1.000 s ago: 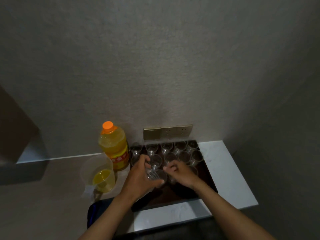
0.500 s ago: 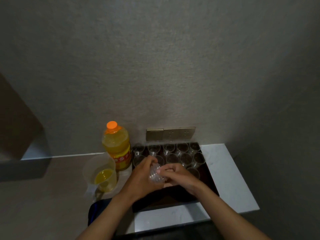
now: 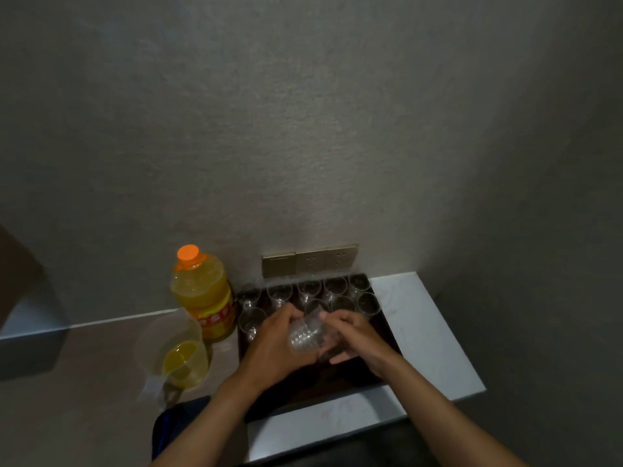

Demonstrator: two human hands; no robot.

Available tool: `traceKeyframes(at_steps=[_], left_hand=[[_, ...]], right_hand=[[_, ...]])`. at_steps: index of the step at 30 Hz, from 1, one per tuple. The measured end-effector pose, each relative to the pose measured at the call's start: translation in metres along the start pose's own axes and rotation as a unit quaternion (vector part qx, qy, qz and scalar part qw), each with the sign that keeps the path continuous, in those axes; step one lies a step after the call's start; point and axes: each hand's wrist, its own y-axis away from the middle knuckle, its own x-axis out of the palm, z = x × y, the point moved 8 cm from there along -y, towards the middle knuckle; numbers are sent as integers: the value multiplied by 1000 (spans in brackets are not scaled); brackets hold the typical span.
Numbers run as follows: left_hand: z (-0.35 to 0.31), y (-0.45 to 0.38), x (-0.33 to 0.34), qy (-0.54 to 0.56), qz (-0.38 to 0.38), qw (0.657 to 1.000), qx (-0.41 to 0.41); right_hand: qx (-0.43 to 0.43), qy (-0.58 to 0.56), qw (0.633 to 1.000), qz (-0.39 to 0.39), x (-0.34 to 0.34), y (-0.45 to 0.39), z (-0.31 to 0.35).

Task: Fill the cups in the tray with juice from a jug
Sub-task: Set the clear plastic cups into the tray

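A dark tray (image 3: 337, 387) lies on the white counter (image 3: 424, 335) with several clear plastic cups (image 3: 335, 285) standing in rows at its far end. Above the tray's middle, my left hand (image 3: 273, 345) grips a stack of clear cups (image 3: 305, 337) lying sideways. My right hand (image 3: 357, 342) pinches the stack's open end from the right. A clear jug (image 3: 175, 352) with a little yellow juice stands left of the tray. Behind it is a juice bottle (image 3: 205, 298) with an orange cap.
A brass socket plate (image 3: 310, 259) is on the wall right behind the tray. A dark blue object (image 3: 168, 429) lies at the counter's near edge, below the jug. The counter's right part, beside the tray, is bare white surface.
Both hands have lifted from the cups on the tray and come together on the cup stack, which now lies sideways between them, a little higher and nearer to me.
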Motion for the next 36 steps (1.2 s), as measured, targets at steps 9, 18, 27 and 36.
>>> traceKeyframes(at_steps=[9,18,27,36], left_hand=[[-7,-10,20,11,15,1000,-2],[-11,-14,30,20,18,1000,-11],[1,-18,31,24,8,999,-25],[6,-22,22,6,-15,999,-29]], right_hand=[[0,-43,973,-225,-99,-3,-11],[20,321,895,-309,-147,-6,-26],[101,361,903,-212,-146,-31,-76],[104,352,911,-189,-150,-50,-95]])
